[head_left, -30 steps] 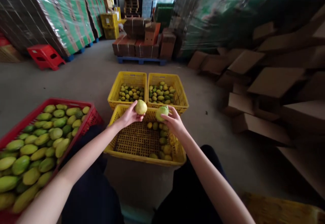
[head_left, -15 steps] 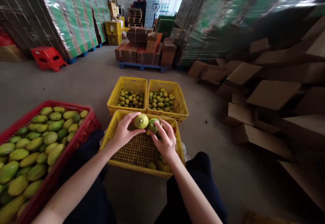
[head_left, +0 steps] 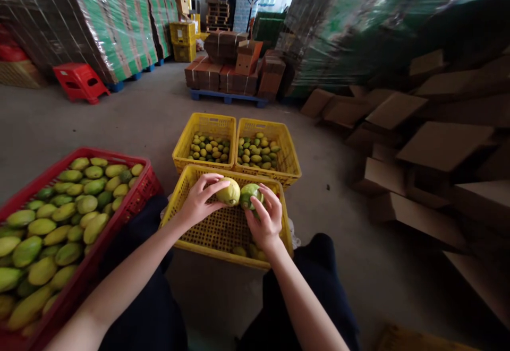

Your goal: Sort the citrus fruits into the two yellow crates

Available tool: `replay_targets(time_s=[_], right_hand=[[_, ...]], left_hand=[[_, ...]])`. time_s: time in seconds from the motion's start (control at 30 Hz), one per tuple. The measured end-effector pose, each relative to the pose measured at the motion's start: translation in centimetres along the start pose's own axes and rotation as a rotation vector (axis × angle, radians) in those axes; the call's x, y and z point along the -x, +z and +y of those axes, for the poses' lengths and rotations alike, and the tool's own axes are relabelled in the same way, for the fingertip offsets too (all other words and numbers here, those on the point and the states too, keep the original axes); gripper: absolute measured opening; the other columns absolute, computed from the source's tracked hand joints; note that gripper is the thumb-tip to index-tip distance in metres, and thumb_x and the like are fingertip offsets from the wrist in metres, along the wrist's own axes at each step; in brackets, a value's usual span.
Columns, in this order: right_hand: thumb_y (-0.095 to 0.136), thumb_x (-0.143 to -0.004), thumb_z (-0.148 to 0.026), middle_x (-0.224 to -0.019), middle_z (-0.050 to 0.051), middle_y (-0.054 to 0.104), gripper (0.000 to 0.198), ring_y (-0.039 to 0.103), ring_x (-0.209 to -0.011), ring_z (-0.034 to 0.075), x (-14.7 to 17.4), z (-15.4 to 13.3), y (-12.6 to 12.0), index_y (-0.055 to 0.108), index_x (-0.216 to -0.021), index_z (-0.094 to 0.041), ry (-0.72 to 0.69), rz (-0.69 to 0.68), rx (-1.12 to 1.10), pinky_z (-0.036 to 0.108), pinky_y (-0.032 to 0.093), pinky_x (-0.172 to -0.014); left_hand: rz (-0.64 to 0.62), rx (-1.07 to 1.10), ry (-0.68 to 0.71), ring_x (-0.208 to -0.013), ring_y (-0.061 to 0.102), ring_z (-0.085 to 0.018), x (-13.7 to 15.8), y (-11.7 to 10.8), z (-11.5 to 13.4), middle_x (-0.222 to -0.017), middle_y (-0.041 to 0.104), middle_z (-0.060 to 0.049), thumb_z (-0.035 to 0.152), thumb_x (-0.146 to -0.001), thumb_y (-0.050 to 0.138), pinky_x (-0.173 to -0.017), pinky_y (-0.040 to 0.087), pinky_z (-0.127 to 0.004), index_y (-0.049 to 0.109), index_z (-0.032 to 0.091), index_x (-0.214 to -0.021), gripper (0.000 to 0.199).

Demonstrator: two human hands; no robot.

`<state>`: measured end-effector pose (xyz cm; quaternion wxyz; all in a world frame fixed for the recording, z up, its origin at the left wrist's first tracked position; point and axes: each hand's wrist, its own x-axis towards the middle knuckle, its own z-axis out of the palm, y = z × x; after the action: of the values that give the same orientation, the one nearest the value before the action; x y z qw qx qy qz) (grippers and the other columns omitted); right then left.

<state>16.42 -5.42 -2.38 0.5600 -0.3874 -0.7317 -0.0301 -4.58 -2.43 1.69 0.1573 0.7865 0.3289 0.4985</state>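
My left hand (head_left: 202, 198) is closed around a yellow-green lemon (head_left: 229, 192), fingers above and thumb below. My right hand (head_left: 268, 215) grips a greener lemon (head_left: 251, 196) between its fingers and thumb. The two lemons are side by side, almost touching, over the near yellow crate (head_left: 187, 242). A few lemons (head_left: 240, 251) lie at the near right of that crate's perforated floor; my right hand and wrist hide part of it. To my left, a red crate (head_left: 153, 178) is filled with lemons (head_left: 64, 211), green to yellow.
Two yellow crates (head_left: 295, 168) partly filled with lemons stand just beyond the near one. Cardboard boxes (head_left: 446, 144) are heaped on the right. Farther off are a blue pallet (head_left: 229, 97) of bundled cartons, a red stool (head_left: 81, 81) and wrapped stacks (head_left: 115, 27).
Both lemons have turned in my fingers; the left one now shows more of its side. The surroundings have shifted slightly upward and to the right in view.
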Motion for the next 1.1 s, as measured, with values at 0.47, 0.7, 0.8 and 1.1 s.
replay_targets(time_s=[0.47, 0.7, 0.8, 1.1], right_hand=[[0.058, -0.084, -0.013, -0.126, 0.003, 0.056, 0.043, 0.054, -0.125, 0.028, -0.4, -0.2, -0.4, 0.062, -0.118, -0.039, 0.116, -0.022, -0.063, 0.053, 0.050, -0.102], [0.078, -0.070, -0.042, -0.104, 0.006, 0.071, 0.048, 0.069, -0.088, 0.024, -2.6, -1.2, -0.4, 0.065, -0.113, -0.025, 0.900, -0.217, -0.629, 0.036, 0.063, -0.069], [0.075, -0.070, -0.051, -0.083, 0.005, 0.073, 0.039, 0.069, -0.065, 0.018, -2.7, -0.9, 0.3, 0.068, -0.092, -0.020, 1.279, -0.243, -0.914, 0.027, 0.059, -0.048], [0.070, -0.075, -0.050, -0.062, 0.003, 0.071, 0.033, 0.062, -0.041, 0.011, -2.4, 0.2, 1.3, 0.066, -0.079, -0.018, 1.672, -0.223, -1.105, 0.019, 0.053, -0.039]], left_hand=[[-0.032, 0.090, -0.083, -0.114, 0.057, -0.026, -0.3, 0.2, 0.5, -0.117, 0.063, -0.007, 0.034, -0.070, 0.081, -0.103, 0.043, -0.045, 0.064, 0.029, -0.113, 0.046], [-0.084, 0.448, -0.643, -0.078, 0.064, -0.018, -0.6, 0.8, 0.3, -0.088, 0.067, -0.004, 0.051, -0.064, 0.080, -0.067, 0.053, -0.026, 0.065, 0.020, -0.104, 0.053], [-0.165, 0.733, -1.082, -0.049, 0.057, -0.011, -0.4, 2.2, -0.4, -0.065, 0.064, -0.003, 0.067, -0.073, 0.064, -0.043, 0.044, -0.020, 0.065, 0.015, -0.085, 0.053], [-0.165, 1.017, -1.430, -0.040, 0.057, -0.010, -0.5, 3.7, -1.1, -0.055, 0.064, -0.004, 0.064, -0.080, 0.058, -0.038, 0.045, -0.018, 0.064, 0.013, -0.076, 0.052]])
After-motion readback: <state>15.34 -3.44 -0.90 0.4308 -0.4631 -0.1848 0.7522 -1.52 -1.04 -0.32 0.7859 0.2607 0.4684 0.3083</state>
